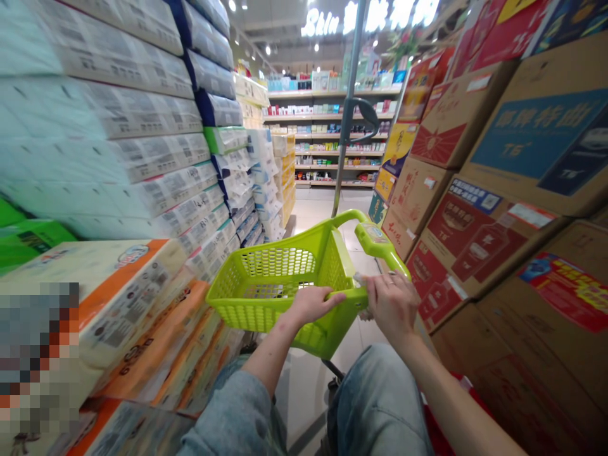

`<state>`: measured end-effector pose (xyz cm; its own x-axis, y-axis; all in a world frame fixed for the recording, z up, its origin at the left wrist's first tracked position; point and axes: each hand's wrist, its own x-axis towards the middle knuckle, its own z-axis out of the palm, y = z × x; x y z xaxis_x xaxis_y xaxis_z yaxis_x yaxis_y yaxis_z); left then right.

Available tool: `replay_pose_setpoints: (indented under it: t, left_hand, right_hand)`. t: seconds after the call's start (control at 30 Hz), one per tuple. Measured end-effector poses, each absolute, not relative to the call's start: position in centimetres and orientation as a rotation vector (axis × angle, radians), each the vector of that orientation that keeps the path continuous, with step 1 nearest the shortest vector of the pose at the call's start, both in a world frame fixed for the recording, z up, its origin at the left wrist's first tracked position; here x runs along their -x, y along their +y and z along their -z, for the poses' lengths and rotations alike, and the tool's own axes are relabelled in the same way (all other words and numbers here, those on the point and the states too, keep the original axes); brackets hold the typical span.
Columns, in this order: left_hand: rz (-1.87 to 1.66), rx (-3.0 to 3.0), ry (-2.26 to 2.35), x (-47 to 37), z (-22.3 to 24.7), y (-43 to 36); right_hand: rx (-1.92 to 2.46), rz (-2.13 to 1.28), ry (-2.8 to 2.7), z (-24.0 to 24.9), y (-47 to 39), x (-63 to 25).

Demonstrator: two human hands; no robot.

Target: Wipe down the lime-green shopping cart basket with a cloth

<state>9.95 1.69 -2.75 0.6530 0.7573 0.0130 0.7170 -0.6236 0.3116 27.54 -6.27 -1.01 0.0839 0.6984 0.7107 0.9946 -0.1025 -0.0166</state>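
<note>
Both hands (393,303) in a grip on the green cart (332,329), lit "Skin" sign (379,12) beyond

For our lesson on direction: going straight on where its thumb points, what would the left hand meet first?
Probably the right hand, along the edge of the green basket, though depth is hard to judge.

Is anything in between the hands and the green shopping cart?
Nothing visible is: the left hand touches the near side of the green shopping cart, and the right hand holds it beside the handle.
</note>
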Motion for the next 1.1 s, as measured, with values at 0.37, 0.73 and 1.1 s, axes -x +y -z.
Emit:
replay_pose_setpoints:
  t: [0.37,0.73,1.1]
  left_hand:
    - [-0.048,-2.462,1.216,-7.9,3.0,3.7]
    - [0.098,-2.353,1.516,-6.9,4.4,4.4]
    - [0.045,-2.423,1.425,-7.8,4.7,2.7]
  right_hand:
    - [2.254,0.51,-1.878,-1.4,-4.9,-27.2]
    - [1.972,0.22,-1.599,-5.0,-1.2,-28.4]
    - [2.279,0.085,-2.033,-0.9,1.7,-25.7]
